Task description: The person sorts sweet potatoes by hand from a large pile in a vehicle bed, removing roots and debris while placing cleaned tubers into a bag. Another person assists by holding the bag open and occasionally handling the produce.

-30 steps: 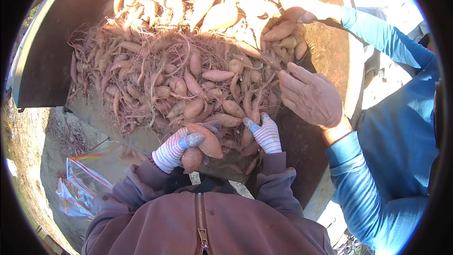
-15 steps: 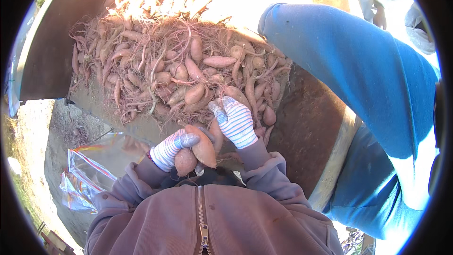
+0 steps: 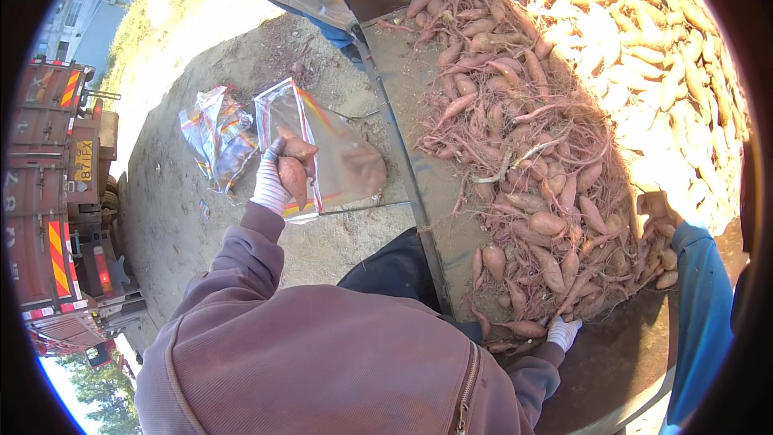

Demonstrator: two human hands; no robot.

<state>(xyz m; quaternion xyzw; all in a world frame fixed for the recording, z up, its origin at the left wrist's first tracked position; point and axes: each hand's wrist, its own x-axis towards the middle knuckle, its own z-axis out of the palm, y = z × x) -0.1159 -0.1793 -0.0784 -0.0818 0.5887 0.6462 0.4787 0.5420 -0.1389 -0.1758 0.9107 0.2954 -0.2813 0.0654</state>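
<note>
Outdoors on bare packed dirt (image 3: 185, 217), sunlit, with a red truck body (image 3: 56, 217) at the left edge and a second clear bag (image 3: 216, 138) lying crumpled on the ground. To the right, a dark metal tabletop (image 3: 427, 193) heaped with sweet potatoes (image 3: 531, 161), reddish and tangled with thin roots on the shaded near side, washed pale by glare farther off.

Left hand (image 3: 272, 185), in a striped knit glove, clenched around two sweet potatoes (image 3: 295, 169) at once, held out over the ground just at the mouth of a clear plastic bag with red-striped edges (image 3: 334, 157). Bag apparently propped open against the tabletop's edge, its mouth turned toward the hand, so the potatoes can go straight in without a second grip. Cannot tell what keeps the mouth spread.

Right hand (image 3: 562, 332), also gloved, resting down at the near foot of the heap, fingers touching the roots and small potatoes there; whether closed on one or merely laid against them cannot be told, being small and partly hidden by the sleeve. Placed so as to stay within reach of the pile while the other arm swings away.

At the far right, a co-worker's blue sleeve (image 3: 700, 314) and bare hand (image 3: 662, 213) at the heap's edge, among the potatoes.
</note>
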